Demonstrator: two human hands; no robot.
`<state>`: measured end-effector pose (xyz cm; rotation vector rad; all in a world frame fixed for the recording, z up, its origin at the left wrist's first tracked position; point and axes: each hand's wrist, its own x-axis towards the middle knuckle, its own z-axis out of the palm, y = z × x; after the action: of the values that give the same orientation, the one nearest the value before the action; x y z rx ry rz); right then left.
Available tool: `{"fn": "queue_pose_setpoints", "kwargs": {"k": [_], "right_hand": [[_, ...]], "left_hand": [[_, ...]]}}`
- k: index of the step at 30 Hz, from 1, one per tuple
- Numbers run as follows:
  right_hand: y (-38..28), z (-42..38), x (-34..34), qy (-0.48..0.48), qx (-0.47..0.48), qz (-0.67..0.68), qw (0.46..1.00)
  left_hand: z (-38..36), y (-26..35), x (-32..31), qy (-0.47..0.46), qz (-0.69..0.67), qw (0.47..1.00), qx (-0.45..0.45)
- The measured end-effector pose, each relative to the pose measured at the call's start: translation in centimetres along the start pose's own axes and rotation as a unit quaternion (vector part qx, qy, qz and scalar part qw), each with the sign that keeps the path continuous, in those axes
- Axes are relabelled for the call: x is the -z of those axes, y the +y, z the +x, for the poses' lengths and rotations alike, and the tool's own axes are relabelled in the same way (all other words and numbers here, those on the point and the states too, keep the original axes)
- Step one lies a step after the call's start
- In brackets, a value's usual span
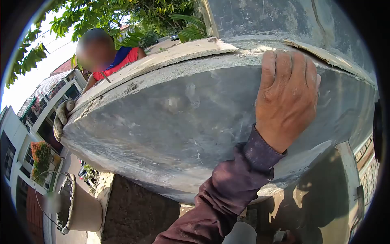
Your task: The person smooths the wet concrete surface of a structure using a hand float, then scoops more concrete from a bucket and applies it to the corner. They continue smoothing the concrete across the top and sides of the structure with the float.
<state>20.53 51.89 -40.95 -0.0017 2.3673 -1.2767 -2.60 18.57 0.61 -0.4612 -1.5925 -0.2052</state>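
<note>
My left hand (287,91), in a dark purple sleeve, is hooked over the top edge of a smooth grey cement-faced ledge (170,114). Its fingers are bent over the rim and the back of the hand faces me. A thin board strip (325,61) lies along the rim beside it, partly lifted. Low in the shade at the bottom edge, what looks like my right hand (291,236) is closed next to a small pale grey thing, too dark to name.
Across the ledge, a person (118,61) in red and blue leans near, a gloved hand (61,118) at the ledge's left corner. A mortar-crusted bucket (85,207) with a wire handle stands lower left. A long board (178,57) lies along the rim. A grey wall (268,18) rises behind.
</note>
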Motion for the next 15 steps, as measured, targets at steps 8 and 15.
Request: {"fn": "queue_pose_setpoints", "kwargs": {"k": [8, 15], "right_hand": [[-12.4, -4.0, 4.7, 0.101, 0.127, 0.014, 0.987], [-7.6, 0.8, 6.3, 0.218, 0.222, -0.052, 0.949]], "left_hand": [[-0.9, -1.0, 0.4, 0.011, 0.054, 0.998, -0.039], [-0.8, -0.1, -1.0, 0.005, 0.088, 0.996, -0.020]]}}
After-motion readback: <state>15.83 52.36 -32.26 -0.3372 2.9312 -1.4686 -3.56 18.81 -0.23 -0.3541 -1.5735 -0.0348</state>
